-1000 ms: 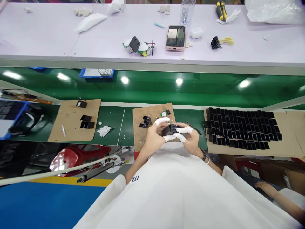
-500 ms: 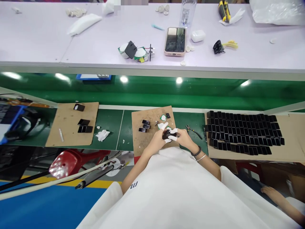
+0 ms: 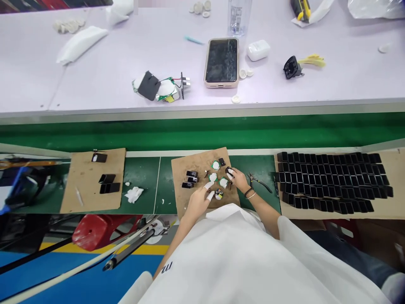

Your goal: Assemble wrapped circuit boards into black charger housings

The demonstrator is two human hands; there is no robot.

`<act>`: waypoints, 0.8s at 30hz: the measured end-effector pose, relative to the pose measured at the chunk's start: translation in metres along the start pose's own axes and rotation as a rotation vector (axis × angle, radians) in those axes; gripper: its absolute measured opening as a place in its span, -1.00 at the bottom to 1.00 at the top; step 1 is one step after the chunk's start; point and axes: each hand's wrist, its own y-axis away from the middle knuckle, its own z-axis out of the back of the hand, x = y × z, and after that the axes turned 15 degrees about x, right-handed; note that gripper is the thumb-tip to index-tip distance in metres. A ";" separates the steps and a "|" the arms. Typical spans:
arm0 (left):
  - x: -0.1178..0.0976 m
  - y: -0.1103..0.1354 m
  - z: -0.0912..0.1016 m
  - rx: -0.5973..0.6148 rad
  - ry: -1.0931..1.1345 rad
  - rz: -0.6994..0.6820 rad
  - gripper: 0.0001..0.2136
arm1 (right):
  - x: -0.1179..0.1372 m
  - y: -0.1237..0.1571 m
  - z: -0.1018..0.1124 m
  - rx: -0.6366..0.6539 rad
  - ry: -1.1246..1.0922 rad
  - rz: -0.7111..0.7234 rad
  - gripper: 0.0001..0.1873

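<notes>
Fingers of the right hand (image 3: pixel 238 179), some tipped in white rubber-like cots, closed on a small, dark, box-like plastic piece (image 3: pixel 228 169) at the right side of a stained brown cardboard sheet (image 3: pixel 202 162); whether the piece touched the sheet could not be told. The left hand (image 3: pixel 197 202), also wearing white cots, was loosely spread at the sheet's near side, thumb and finger apart, with nothing seen between them. Just beyond its fingertips sat a rounded, multicoloured cluster of electronic parts (image 3: pixel 219 194) and three green circuit boards topped with white discs (image 3: pixel 213 177).

Smooth cots on a hard case could have let the dark piece slip, perhaps onto a board. With the parts set so near one another, a careless sweep of either hand might have knocked them together; the rounded cluster, closest to the white garment (image 3: pixel 240 253), seemed likeliest to roll off the near edge.

The dark piece looked black and compact, though fingers hid much of it. The discs showed chalk-white against green rims, the cluster flecked with yellow and white.

Three black plastic cases (image 3: pixel 193 180) lay grouped at the sheet's left. Dark-and-yellow-handled pliers (image 3: pixel 262 183) rested on the green benchtop (image 3: pixel 141 169) to the right, short of long rows of black cases (image 3: pixel 330 177). On the pale lilac shelf (image 3: pixel 107 76) beyond, a pink-edged phone (image 3: pixel 222 61) lay face up.
</notes>
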 end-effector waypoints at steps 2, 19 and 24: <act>-0.001 0.000 0.002 -0.008 0.007 0.003 -0.60 | -0.003 -0.003 -0.001 0.018 -0.009 0.017 -0.76; -0.010 0.010 0.009 -0.154 0.133 -0.065 -0.63 | 0.049 0.015 0.025 -0.112 -0.504 0.093 -0.75; -0.038 0.016 0.018 -0.134 0.324 -0.280 -0.47 | 0.120 0.067 0.039 -0.182 -0.783 0.186 -0.61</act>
